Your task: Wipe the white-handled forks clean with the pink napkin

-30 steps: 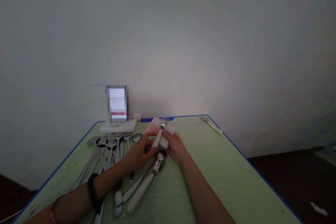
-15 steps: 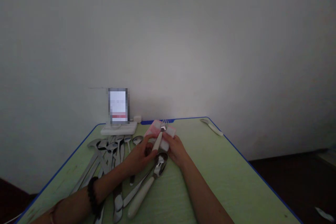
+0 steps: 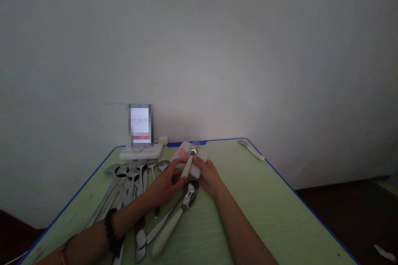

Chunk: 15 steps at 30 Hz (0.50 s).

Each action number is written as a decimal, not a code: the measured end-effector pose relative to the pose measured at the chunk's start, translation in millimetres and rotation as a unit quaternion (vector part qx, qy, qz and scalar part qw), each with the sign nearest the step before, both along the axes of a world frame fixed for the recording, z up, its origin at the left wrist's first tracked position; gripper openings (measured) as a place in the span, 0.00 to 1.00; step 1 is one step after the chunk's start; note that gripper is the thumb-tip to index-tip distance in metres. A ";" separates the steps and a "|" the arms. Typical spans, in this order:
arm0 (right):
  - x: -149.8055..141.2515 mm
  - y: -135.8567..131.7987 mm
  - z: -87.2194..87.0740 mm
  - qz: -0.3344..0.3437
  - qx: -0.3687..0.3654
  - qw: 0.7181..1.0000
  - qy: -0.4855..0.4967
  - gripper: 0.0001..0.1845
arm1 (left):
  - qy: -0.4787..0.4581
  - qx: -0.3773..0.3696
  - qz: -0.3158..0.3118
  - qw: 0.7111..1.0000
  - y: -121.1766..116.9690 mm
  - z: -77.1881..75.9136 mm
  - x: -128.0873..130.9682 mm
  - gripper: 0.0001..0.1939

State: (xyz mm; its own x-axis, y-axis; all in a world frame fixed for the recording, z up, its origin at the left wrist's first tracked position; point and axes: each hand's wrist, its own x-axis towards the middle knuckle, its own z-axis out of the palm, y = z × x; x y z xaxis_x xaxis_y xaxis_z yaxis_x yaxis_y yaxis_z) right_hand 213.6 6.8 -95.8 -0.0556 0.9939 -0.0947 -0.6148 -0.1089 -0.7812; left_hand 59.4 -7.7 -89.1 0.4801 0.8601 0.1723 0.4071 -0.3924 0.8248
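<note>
A fork [image 3: 187,165] with a cream handle and metal tines is held at a slant over the table, tines pointing away from me. My left hand [image 3: 169,180] pinches its handle from the left. My right hand [image 3: 207,174] is closed on a pink and white cloth [image 3: 183,151] that lies behind and under the fork, its thumb close to the fork's neck. Just below my hands, a cream-handled utensil [image 3: 169,232] and a spoon lie together on the table. The fingertips under the cloth are hidden.
Several metal spoons and other cutlery [image 3: 130,178] lie in a pile under and beside my left forearm. A lit screen [image 3: 140,124] stands on a white base [image 3: 141,152] at the back left. Another cream-handled utensil [image 3: 253,152] rests by the right edge of the green table [image 3: 258,203].
Almost nothing differs. Both hands keep the same hold on the fork and the cloth, and the cutlery around them lies as before.
</note>
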 end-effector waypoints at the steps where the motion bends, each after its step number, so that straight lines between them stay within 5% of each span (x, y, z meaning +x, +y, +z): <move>1: 0.0 -0.2 0.2 0.001 0.000 1.000 -0.001 0.17 | 0.000 0.000 0.000 1.000 0.2 -0.4 0.1 0.21; 15: -0.1 -0.7 0.9 0.004 0.001 1.000 0.002 0.16 | 0.014 0.002 0.000 1.000 0.4 -0.7 -0.6 0.22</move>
State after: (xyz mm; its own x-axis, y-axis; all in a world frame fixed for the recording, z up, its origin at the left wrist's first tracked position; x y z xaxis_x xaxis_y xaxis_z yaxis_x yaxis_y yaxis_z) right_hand 213.5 6.1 -94.9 -0.0633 0.9936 -0.0931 -0.6175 -0.1123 -0.7785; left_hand 58.7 -7.3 -89.7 0.4847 0.8594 0.1628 0.4298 -0.3961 0.8114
